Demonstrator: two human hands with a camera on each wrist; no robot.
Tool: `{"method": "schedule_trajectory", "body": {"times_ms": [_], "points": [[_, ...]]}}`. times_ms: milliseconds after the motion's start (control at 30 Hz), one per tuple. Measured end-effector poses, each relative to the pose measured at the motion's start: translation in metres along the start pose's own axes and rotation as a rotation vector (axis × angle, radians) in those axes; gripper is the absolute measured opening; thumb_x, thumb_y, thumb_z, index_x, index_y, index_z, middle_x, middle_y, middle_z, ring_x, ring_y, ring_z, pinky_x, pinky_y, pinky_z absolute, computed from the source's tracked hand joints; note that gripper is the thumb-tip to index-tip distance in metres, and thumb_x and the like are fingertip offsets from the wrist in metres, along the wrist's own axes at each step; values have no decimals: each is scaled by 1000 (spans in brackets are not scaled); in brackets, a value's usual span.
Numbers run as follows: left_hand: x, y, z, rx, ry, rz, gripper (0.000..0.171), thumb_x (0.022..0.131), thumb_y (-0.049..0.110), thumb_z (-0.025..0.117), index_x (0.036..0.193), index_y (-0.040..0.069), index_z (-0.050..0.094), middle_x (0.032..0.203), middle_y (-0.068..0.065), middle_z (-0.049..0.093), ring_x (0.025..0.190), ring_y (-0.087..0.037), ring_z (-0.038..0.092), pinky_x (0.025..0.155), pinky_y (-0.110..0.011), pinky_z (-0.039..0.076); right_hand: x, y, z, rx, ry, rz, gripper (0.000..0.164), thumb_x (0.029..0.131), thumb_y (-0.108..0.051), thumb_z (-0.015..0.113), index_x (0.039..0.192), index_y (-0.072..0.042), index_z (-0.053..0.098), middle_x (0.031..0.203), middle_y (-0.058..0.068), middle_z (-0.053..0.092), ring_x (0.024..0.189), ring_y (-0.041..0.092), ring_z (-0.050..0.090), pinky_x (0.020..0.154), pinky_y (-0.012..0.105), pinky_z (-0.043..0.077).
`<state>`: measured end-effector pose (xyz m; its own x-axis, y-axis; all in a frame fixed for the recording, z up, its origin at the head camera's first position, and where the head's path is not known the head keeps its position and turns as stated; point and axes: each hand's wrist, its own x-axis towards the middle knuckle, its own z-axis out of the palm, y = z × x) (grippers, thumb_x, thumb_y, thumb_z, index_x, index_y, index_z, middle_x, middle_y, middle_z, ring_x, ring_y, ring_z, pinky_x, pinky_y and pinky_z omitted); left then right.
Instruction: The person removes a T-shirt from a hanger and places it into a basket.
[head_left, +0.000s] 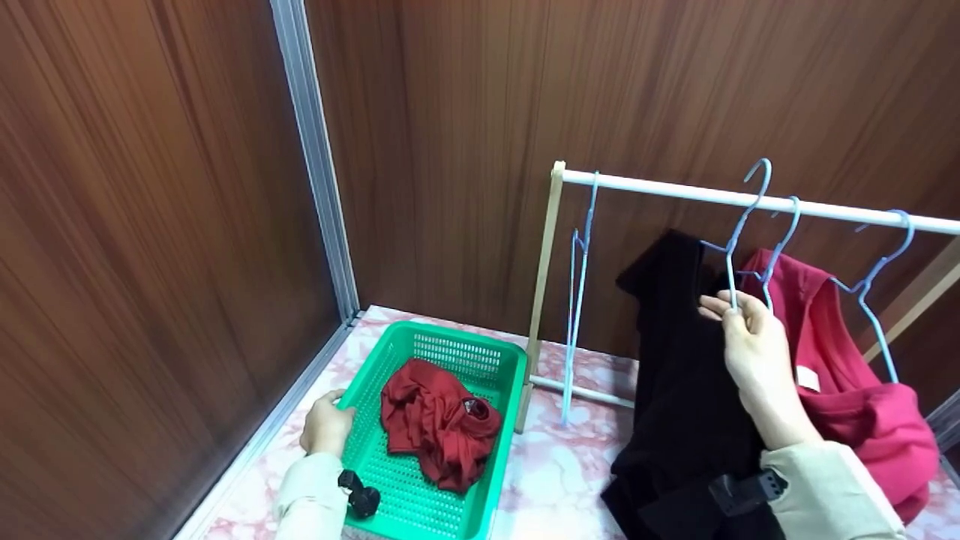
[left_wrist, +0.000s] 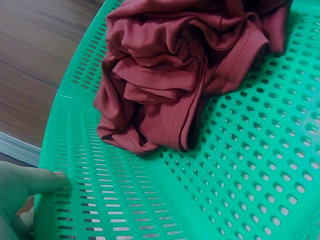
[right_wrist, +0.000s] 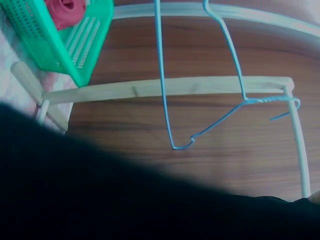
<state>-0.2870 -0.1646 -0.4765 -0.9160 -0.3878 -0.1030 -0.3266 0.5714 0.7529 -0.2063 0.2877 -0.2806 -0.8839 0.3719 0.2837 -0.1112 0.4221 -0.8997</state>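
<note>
My left hand (head_left: 328, 425) grips the left rim of a green perforated basket (head_left: 431, 327), thumb over the inside of the wall. In the basket lies a crumpled dark red garment (head_left: 431, 420), its folds and a stitched hem close up in the left wrist view. On the right, my right hand (head_left: 754, 345) pinches the arm of a light blue wire hanger (head_left: 739, 232) between thumb and fingers. From this hanger hangs a black garment (head_left: 675, 390); its hook rises above the white rod (head_left: 667, 189). Black cloth (right_wrist: 100, 190) fills the lower right wrist view and hides most of the hand.
Beside the black garment, a pinkish-red sleeveless garment (head_left: 885, 427) hangs from the rack, with further blue hangers (head_left: 874, 274) on the rod. A bare hanger (head_left: 576, 315) hangs near the rack's wooden left post (head_left: 546, 277). Brown wood-grain panels (head_left: 450, 150) enclose the marbled surface (head_left: 559, 465).
</note>
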Motion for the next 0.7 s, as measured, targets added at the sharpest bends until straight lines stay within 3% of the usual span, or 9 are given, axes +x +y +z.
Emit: {"method": "schedule_trajectory", "body": {"times_ms": [167,700], "points": [[1,0,1,9,-2,-1,39,89,17,57,127,12,56,127,-21,59,110,-40,57,86,-53,40,-7,0,2,32,6,-35,37,101,-10,29,132,6,41,83,-38,56,81,-23,56,92,4,31],[0,0,0,10,-2,4,39,90,17,56,128,11,56,125,-20,60,106,-39,59,82,-50,41,-37,19,9,31,63,-137,31,100,-8,35,125,5,49,87,-39,56,85,-23,56,90,1,33]]}}
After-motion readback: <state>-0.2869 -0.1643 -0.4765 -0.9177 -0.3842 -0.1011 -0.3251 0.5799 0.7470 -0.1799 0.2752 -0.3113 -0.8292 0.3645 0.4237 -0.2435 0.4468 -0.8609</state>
